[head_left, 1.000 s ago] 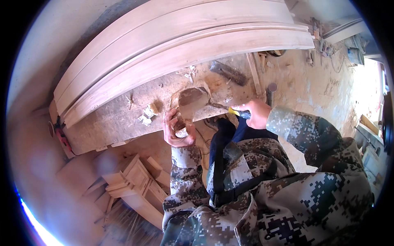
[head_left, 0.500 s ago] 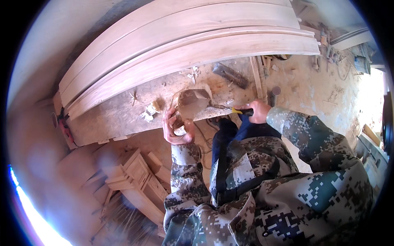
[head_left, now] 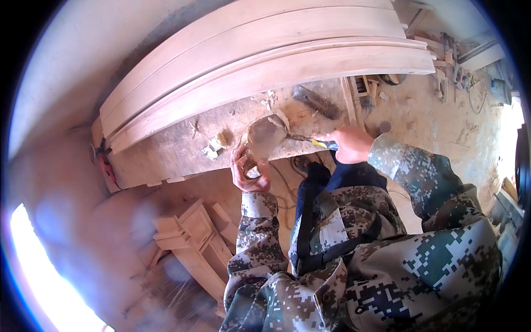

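Note:
My left hand (head_left: pixel 248 170) is wrapped round the lower part of a brownish, partly see-through container (head_left: pixel 267 136), which looks like a cut-off plastic bottle. It is tilted over the near edge of the wooden bench (head_left: pixel 166 159), with pale residue on its rim. My right hand (head_left: pixel 354 144) grips a hand tool (head_left: pixel 319 143) by its yellow and black handle. The thin metal shank points left and its tip meets the container's right rim; the tip's shape is hidden. Beside the container, to the left, lie crumpled pale scraps (head_left: pixel 214 146).
Long pale wooden boards (head_left: pixel 265 61) lie along the bench's far side. A dark brush-like block (head_left: pixel 316 102) rests near them. At the bench's left end is a red tool (head_left: pixel 105 166). Wooden frame pieces (head_left: pixel 193 238) stand on the floor at lower left; a small round can (head_left: pixel 384 126) is at right.
The whole view has shifted slightly, so bench and hands appear farther right. The tool's handle now slopes down to the right, and my right hand has turned over it. Both hands keep their holds.

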Available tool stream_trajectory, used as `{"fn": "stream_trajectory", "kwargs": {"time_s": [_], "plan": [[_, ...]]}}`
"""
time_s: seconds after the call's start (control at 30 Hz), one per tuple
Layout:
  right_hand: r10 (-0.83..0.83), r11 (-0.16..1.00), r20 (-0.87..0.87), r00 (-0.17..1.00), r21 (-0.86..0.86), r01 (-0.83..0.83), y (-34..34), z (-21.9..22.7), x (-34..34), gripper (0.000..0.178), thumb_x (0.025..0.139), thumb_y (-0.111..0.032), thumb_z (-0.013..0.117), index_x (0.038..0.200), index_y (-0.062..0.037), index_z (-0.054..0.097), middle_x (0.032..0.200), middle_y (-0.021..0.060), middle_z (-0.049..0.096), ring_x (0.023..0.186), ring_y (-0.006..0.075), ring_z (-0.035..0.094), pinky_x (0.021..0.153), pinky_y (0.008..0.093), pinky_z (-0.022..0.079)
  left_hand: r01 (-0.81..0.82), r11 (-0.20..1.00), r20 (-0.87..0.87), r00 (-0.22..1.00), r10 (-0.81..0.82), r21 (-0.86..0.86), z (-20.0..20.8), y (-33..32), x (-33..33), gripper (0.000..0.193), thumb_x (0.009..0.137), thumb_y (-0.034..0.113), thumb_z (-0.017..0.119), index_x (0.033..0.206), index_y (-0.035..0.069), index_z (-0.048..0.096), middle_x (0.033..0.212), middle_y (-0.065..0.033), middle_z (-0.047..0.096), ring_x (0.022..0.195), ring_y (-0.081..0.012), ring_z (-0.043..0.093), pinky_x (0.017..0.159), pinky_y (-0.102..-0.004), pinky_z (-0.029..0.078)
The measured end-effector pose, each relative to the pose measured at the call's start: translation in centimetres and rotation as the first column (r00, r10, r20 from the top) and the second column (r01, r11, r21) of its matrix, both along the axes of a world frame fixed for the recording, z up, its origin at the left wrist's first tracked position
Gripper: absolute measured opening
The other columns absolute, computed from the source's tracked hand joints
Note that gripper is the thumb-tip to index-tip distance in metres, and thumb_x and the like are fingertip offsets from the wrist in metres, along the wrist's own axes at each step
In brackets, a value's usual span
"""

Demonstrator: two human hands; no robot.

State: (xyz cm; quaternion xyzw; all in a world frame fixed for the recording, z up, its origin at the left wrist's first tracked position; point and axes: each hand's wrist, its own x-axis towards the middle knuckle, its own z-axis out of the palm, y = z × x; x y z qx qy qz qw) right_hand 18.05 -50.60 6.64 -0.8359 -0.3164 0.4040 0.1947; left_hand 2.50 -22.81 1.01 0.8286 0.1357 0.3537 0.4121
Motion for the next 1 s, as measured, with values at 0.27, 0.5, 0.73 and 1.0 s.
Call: {"fn": "stream_trajectory", "kwargs": {"time_s": [0.27, 0.5, 0.73, 1.0], "plan": [[-0.131, 0.975, -0.528, 0.839, 0.083, 0.205, 0.5, -2.7, 2.8, 0.075, 0.074, 0.004, 0.064, 0.147, -0.0132, 0.061, 0.073, 0.01, 0.068, 0.052, 0.015, 0.059, 0.048, 0.0328, 0.047, -0.073, 0.997, 0.004, 0.997, 0.073, -0.037, 0.2, 0.3, -0.2, 0.032, 0.076, 0.012, 0.076, 0.099, 0.006, 0.056, 0.122, -0.0205, 0.071, 0.113, -0.0398, 0.068, 0.1, -0.0472, 0.053], [-0.115, 0.987, -0.791, 0.601, -0.024, 0.157, 0.1, -5.6, 8.7, 0.091, 0.062, 0.011, 0.062, 0.147, -0.0213, 0.063, 0.077, 0.0033, 0.067, 0.048, 0.01, 0.051, 0.042, 0.0288, 0.04, 0.031, 0.995, 0.027, 0.999, -0.029, -0.097, 1.9, 0.6, 0.5, 0.041, 0.073, 0.013, 0.084, 0.105, 0.003, 0.061, 0.123, -0.021, 0.07, 0.118, -0.036, 0.065, 0.104, -0.0491, 0.05], [0.134, 0.99, -0.684, 0.717, 0.069, -0.119, 1.5, -8.6, 13.6, 0.093, 0.062, 0.009, 0.072, 0.147, -0.0252, 0.062, 0.091, 0.007, 0.07, 0.058, 0.0125, 0.058, 0.051, 0.0283, 0.051, 0.069, 0.991, 0.024, 0.997, -0.067, -0.112, 2.2, 0.2, 1.7, 0.038, 0.076, 0.015, 0.08, 0.105, 0.004, 0.058, 0.122, -0.022, 0.069, 0.118, -0.0363, 0.065, 0.104, -0.0487, 0.05], [0.03, 0.996, -0.264, 0.964, 0.089, -0.006, -1.8, -2.7, 5.8, 0.08, 0.074, 0.002, 0.069, 0.145, -0.0321, 0.062, 0.128, 0.015, 0.072, 0.077, 0.0251, 0.07, 0.076, 0.0359, 0.059, -0.022, 0.998, 0.008, 1.0, 0.021, 0.053, 1.6, 0.6, 1.3, 0.04, 0.075, 0.016, 0.08, 0.105, 0.006, 0.055, 0.125, -0.0193, 0.069, 0.116, -0.04, 0.066, 0.103, -0.0497, 0.051]]}}
